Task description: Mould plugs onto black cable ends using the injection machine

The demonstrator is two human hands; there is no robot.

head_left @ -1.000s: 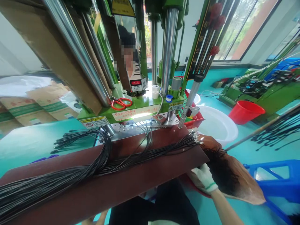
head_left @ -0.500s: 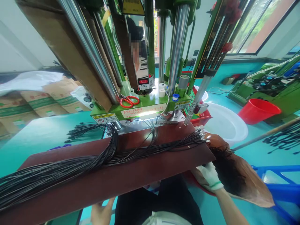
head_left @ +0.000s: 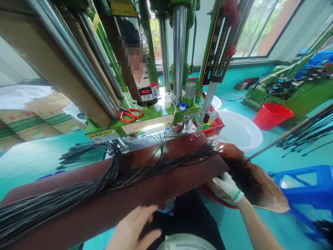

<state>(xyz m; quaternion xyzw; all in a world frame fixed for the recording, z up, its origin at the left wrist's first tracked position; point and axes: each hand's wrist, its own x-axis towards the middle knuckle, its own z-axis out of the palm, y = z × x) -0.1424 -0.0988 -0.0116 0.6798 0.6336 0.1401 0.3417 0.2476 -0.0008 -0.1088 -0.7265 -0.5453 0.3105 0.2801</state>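
Left hand (head_left: 130, 227): grip spread; right hand (head_left: 229, 186): cannot tell; black cables (head_left: 78, 196) seem light, limp, best gathered mid-bundle.

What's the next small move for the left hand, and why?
Probably lift the bare left hand toward the black cables on the brown board: it looks empty and open near the board's front edge, while the gloved right hand is down by the brown bag.

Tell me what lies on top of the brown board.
Black cables run along the brown board, with pale tips near its right end. The board's surface beneath the cables is hidden.
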